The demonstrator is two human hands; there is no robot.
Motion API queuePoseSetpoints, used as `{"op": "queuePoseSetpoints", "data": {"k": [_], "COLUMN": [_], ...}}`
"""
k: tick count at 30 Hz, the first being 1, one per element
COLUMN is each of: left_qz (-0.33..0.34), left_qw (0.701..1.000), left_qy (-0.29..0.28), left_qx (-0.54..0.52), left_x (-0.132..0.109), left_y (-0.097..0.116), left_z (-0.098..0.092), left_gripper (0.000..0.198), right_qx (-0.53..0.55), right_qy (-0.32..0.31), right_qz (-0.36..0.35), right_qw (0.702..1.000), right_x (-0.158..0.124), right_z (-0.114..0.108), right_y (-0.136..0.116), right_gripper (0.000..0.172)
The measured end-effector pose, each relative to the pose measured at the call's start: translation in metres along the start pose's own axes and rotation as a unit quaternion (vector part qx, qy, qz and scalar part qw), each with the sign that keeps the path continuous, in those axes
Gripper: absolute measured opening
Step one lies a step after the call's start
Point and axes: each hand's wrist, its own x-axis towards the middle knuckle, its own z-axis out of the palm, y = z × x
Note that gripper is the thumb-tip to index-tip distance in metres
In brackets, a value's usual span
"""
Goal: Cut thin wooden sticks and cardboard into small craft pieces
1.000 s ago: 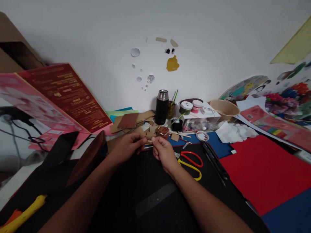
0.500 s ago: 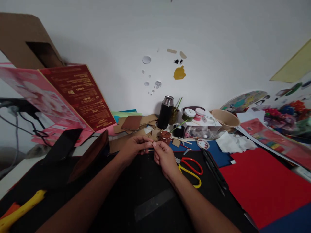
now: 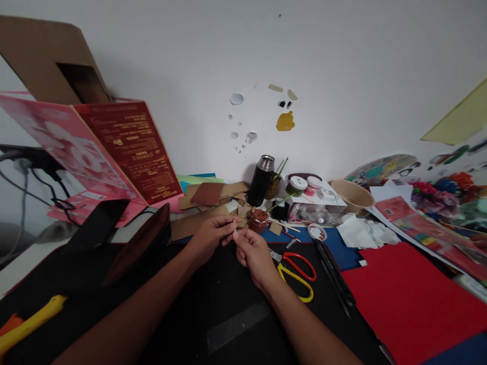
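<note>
My left hand [image 3: 210,234] and my right hand [image 3: 255,255] meet fingertip to fingertip above the black mat [image 3: 182,314]. Both are closed in a pinch. Whatever sits between the fingertips is tiny and mostly hidden, so I cannot name it. Just beyond the hands stands an open jar of brown paint [image 3: 259,221] with a green stick resting in it. Scissors with one red and one yellow handle [image 3: 300,274] lie beside my right hand. Pieces of cardboard [image 3: 198,223] are spread behind my left hand.
A black flask [image 3: 261,185] stands at the back by the wall. On the right lie a black cutter [image 3: 335,279] and a red sheet [image 3: 414,294]. A dark brown curved piece [image 3: 139,248], a phone [image 3: 97,223] and a yellow handle [image 3: 34,322] are on the left.
My joined hands have shifted slightly left and down in the picture, still pinching. The whole view has tilted a little; the things on the table stay put.
</note>
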Motion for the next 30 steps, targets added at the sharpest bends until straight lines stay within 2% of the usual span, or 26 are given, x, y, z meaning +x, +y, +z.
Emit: {"op": "queuePoseSetpoints", "data": {"k": [10, 18, 23, 30], "left_qz": [-0.014, -0.004, -0.008, -0.018], "left_qw": [0.999, 0.992, 0.994, 0.993], "left_qy": [0.000, 0.044, 0.022, 0.022], "left_qx": [-0.036, -0.117, -0.111, -0.115], "left_x": [-0.0006, -0.0029, -0.0040, -0.0046], "left_y": [-0.0019, -0.0043, -0.0070, -0.0079], "left_z": [0.0002, 0.0040, 0.0039, 0.0031], "left_gripper": [0.041, 0.044, 0.041, 0.043], "right_qx": [0.002, -0.003, 0.011, 0.007], "right_qy": [-0.001, -0.012, -0.006, -0.008], "right_qz": [0.011, 0.013, 0.017, 0.020], "right_qw": [1.000, 1.000, 1.000, 1.000], "right_x": [0.0007, 0.0008, 0.0019, 0.0016], "right_z": [0.0003, -0.0005, 0.0006, 0.0002], "right_y": [-0.0012, -0.0012, -0.0007, 0.0008], "right_gripper": [0.044, 0.041, 0.038, 0.039]}}
